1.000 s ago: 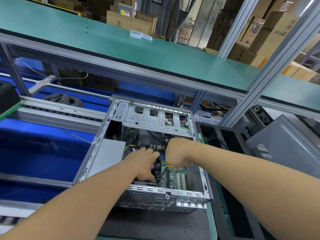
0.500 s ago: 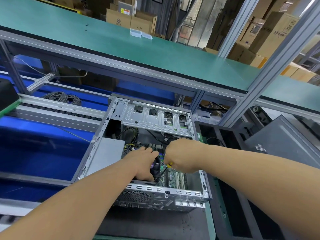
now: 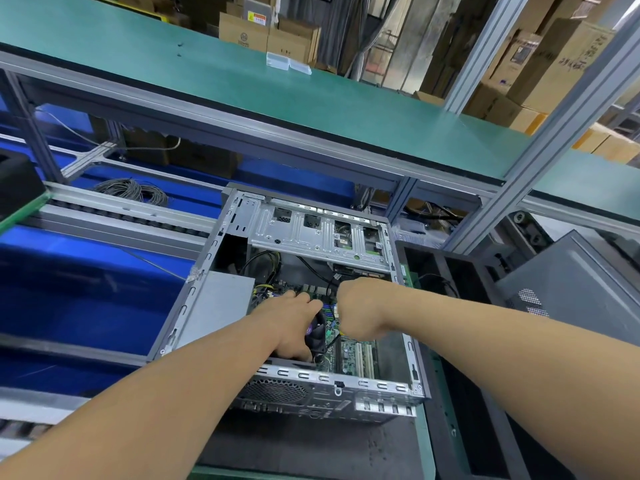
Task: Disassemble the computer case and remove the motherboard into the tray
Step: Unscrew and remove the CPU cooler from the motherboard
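Inside the open computer case, lying on its side on the bench, the motherboard was still seated on the floor of the chassis, under the drive cage and beside the grey power supply. I judged the board light but stiff and fragile, with cables still attached; I would lift it by its bare edges, never by the cooler fan or the slots. My left hand lay over the fan, fingers spread and reaching forward onto the board. My right hand was curled into a fist around something with a yellow tip, probably a screwdriver; I could not tell for certain. The black tray sat just right of the case. Against the half-second-earlier view, both hands had barely shifted.
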